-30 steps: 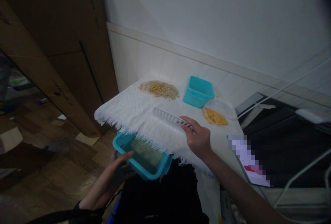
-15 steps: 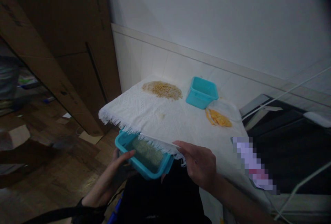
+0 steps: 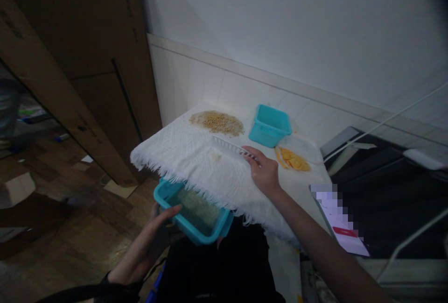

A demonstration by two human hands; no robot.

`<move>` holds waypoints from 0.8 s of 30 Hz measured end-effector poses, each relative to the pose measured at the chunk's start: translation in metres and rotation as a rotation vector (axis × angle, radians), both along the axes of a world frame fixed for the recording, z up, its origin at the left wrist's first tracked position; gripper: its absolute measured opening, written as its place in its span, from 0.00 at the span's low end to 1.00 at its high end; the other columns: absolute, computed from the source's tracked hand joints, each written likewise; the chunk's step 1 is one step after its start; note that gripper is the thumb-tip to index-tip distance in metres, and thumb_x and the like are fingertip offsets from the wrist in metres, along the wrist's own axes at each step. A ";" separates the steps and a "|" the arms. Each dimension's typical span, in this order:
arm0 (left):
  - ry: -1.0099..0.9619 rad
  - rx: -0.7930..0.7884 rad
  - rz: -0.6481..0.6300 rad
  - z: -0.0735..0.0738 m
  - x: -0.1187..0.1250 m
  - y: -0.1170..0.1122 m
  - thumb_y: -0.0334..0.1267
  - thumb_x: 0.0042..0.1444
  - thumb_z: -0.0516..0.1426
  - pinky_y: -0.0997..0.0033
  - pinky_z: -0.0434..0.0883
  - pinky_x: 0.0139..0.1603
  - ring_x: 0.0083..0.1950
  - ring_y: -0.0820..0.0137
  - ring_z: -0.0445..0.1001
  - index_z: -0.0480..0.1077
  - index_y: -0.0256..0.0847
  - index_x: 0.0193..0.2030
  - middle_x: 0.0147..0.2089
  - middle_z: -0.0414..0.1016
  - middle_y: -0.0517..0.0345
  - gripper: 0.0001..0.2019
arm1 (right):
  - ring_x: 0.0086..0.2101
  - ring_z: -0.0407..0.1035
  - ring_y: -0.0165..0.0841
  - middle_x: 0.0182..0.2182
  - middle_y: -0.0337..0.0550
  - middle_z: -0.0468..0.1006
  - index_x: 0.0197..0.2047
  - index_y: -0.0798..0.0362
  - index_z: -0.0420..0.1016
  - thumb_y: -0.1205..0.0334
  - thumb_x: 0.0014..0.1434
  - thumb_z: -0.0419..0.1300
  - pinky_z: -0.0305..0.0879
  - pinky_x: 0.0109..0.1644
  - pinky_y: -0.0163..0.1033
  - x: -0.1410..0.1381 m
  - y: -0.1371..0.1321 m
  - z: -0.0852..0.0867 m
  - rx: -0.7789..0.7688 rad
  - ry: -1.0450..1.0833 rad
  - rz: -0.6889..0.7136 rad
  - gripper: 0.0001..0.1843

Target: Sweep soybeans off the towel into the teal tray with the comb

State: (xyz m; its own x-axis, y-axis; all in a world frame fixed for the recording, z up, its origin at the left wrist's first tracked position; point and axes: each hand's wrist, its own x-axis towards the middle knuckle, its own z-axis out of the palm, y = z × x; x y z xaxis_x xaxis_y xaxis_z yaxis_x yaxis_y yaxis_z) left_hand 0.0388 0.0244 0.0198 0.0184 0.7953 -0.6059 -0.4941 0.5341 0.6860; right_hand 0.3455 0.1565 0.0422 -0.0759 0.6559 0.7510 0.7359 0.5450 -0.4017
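My left hand (image 3: 159,223) grips the left rim of a turquoise plastic container (image 3: 205,234), its thumb hooked over the edge. Pale, fine grains (image 3: 199,204) lie inside, and the cloth's fringe hangs over the container's far side. Above the white cloth (image 3: 182,153), my right hand (image 3: 265,170) is closed on one end of a white comb-like strip (image 3: 229,145) that points left. Beyond its tip sits a flat pile of yellowish beans and finer grains (image 3: 217,122). A small whitish patch of grains (image 3: 216,157) lies on the cloth just below the strip.
A second turquoise container (image 3: 268,128) stands at the back by the wall. To its right are a crumpled yellow cloth (image 3: 293,159) and a clear lid (image 3: 308,150). A tall cardboard box (image 3: 101,88) rises at left. Cables and a dark panel (image 3: 395,200) are at right.
My right hand has moved up and away from the cloth's front edge to over the cloth, where the white strip now shows. My left hand keeps the container in nearly the same place.
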 end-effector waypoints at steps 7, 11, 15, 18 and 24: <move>0.010 0.009 -0.013 -0.007 -0.001 0.002 0.45 0.46 0.81 0.47 0.83 0.56 0.51 0.51 0.88 0.63 0.59 0.72 0.56 0.85 0.52 0.49 | 0.41 0.90 0.37 0.47 0.40 0.93 0.56 0.44 0.88 0.66 0.73 0.59 0.87 0.48 0.37 -0.001 -0.026 -0.007 0.053 -0.096 0.087 0.17; -0.003 -0.021 -0.010 -0.015 -0.002 0.006 0.46 0.47 0.80 0.48 0.82 0.57 0.50 0.52 0.88 0.61 0.58 0.74 0.59 0.85 0.48 0.51 | 0.39 0.90 0.36 0.46 0.39 0.93 0.56 0.43 0.88 0.68 0.73 0.59 0.88 0.46 0.37 0.001 -0.039 -0.009 0.085 -0.170 0.099 0.18; -0.002 -0.025 -0.007 -0.022 -0.003 0.008 0.46 0.47 0.80 0.47 0.82 0.57 0.49 0.52 0.89 0.59 0.57 0.76 0.59 0.84 0.47 0.53 | 0.40 0.90 0.35 0.45 0.36 0.93 0.55 0.42 0.88 0.71 0.71 0.58 0.88 0.47 0.37 -0.002 -0.057 -0.008 0.101 -0.189 0.114 0.21; -0.002 -0.016 -0.010 -0.023 -0.003 0.007 0.46 0.48 0.80 0.47 0.83 0.58 0.49 0.52 0.89 0.60 0.58 0.75 0.60 0.84 0.48 0.51 | 0.41 0.90 0.32 0.45 0.34 0.93 0.57 0.41 0.86 0.75 0.71 0.55 0.87 0.48 0.35 -0.009 -0.074 -0.004 0.124 -0.192 0.175 0.25; 0.000 -0.012 -0.028 -0.019 -0.003 0.008 0.47 0.48 0.79 0.45 0.82 0.59 0.50 0.50 0.89 0.60 0.56 0.76 0.59 0.84 0.47 0.52 | 0.42 0.90 0.32 0.46 0.36 0.93 0.60 0.44 0.84 0.76 0.73 0.55 0.86 0.49 0.33 -0.015 -0.090 0.005 0.160 -0.204 0.211 0.24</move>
